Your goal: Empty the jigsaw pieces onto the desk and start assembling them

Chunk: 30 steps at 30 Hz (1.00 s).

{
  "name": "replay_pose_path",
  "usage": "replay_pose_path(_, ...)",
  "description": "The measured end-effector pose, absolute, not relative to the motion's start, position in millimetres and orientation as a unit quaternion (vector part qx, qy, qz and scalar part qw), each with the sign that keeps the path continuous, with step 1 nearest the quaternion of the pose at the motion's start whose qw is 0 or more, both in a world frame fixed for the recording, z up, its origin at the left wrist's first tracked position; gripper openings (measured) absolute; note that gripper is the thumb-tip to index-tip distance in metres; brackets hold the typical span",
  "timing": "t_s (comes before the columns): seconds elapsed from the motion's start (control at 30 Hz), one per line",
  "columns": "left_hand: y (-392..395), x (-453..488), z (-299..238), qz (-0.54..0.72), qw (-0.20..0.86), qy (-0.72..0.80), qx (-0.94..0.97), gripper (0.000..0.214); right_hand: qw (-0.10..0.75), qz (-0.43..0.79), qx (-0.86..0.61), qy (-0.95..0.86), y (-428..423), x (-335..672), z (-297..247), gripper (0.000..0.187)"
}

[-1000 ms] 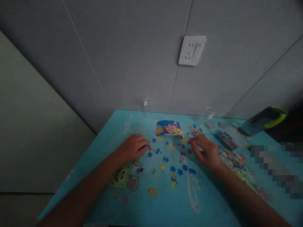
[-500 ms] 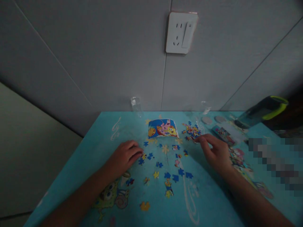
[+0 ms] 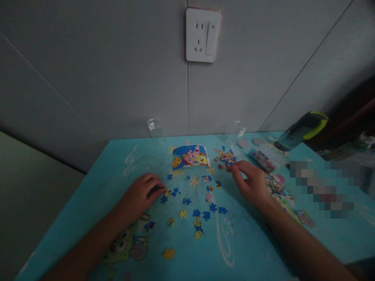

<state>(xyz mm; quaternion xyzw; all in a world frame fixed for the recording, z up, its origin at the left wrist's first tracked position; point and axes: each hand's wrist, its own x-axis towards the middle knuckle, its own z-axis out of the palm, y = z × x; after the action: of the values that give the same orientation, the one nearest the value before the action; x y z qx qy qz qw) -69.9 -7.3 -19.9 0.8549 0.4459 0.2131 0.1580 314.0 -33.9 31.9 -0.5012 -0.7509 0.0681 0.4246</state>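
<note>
At a blue table [image 3: 88,203], the left hand [image 3: 139,196] curls over loose jigsaw pieces [image 3: 175,192], its grip hidden. The right hand [image 3: 249,182], loosely open, touches the far pile of pieces [image 3: 224,157] right of the reference picture [image 3: 190,156]. Sliding one piece clear before pinching should spare the rest.

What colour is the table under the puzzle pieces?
The table is turquoise with cartoon prints, head view.

The light is dim. Grey panelled wall [image 3: 117,70] rises behind the turquoise surface [image 3: 258,249], with a white socket-and-switch plate [image 3: 203,35] high at centre. Pale floor [image 3: 32,183] lies at left.
</note>
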Motion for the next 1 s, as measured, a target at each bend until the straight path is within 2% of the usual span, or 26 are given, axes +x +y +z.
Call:
replay_pose_path(0.17, -5.8, -69.2, -22.8, 0.239, 0.175, 0.464, 0.835, 0.028, 0.416, 0.068, -0.496, -0.759, -34.1, 314.7, 28.8, 0.019)
replay_pose_path(0.43, -11.7, -66.9, -6.3, 0.242, 0.21, 0.433, 0.843, 0.017, 0.4, 0.06, -0.504, -0.763, -33.1, 320.7, 20.5, 0.018)
replay_pose_path(0.77, -16.7, -64.0, -0.7, 0.25, 0.231, 0.476, 0.811, 0.006, 0.375, 0.038, -0.505, -0.777, -33.4, 320.5, 18.4, 0.021)
replay_pose_path(1.0, -24.2, -65.5, -2.2, 0.26, 0.275, 0.53, 0.758, 0.013, 0.347, 0.067, -0.524, -0.775, -31.5, 314.3, 24.9, 0.025)
